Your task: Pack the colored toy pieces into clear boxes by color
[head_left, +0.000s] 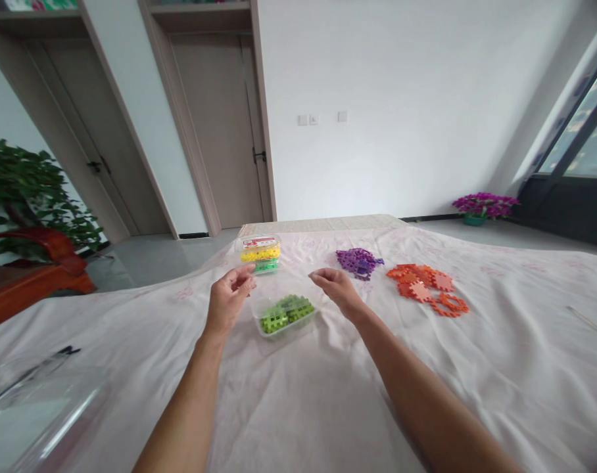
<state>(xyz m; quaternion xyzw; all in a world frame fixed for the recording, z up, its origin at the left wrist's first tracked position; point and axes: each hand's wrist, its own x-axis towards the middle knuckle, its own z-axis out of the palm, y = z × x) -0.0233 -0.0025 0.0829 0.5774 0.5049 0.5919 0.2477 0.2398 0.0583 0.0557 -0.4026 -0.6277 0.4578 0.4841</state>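
A pale cloth with faint pink flowers lies rumpled over the worktop [288, 414], its folds deepest toward 4 o'clock; a beige cover [323, 225] shows along the far edge at 12. Reckoned from the clear box [273, 333] of green pieces [286, 312] near the middle, the left hand [228, 295] is at 10 o'clock and the right hand [336, 290] at 2, both just above its sides. In each grip the thumb and fingers curl toward one another; whether they pinch something see-through, I cannot tell.

Stacked boxes [262, 253] with yellow and green contents stand at 11, purple pieces [356, 261] lie at 2 and orange pieces [419, 289] near 3, with a thin stick [585, 319] farther out. A clear container [42, 420], cut off by the picture's edge, sits between 8 and 9.

Beyond, a brown door [210, 118] stands at 11 and another [86, 125] at 10. The white wall [402, 98] carries switch plates [342, 116] near 1. Magenta flowers [486, 204] and a dark-framed window [574, 151] are toward 2; a leafy plant [27, 190] and red-brown wooden armrest [37, 256] are between 9 and 10.
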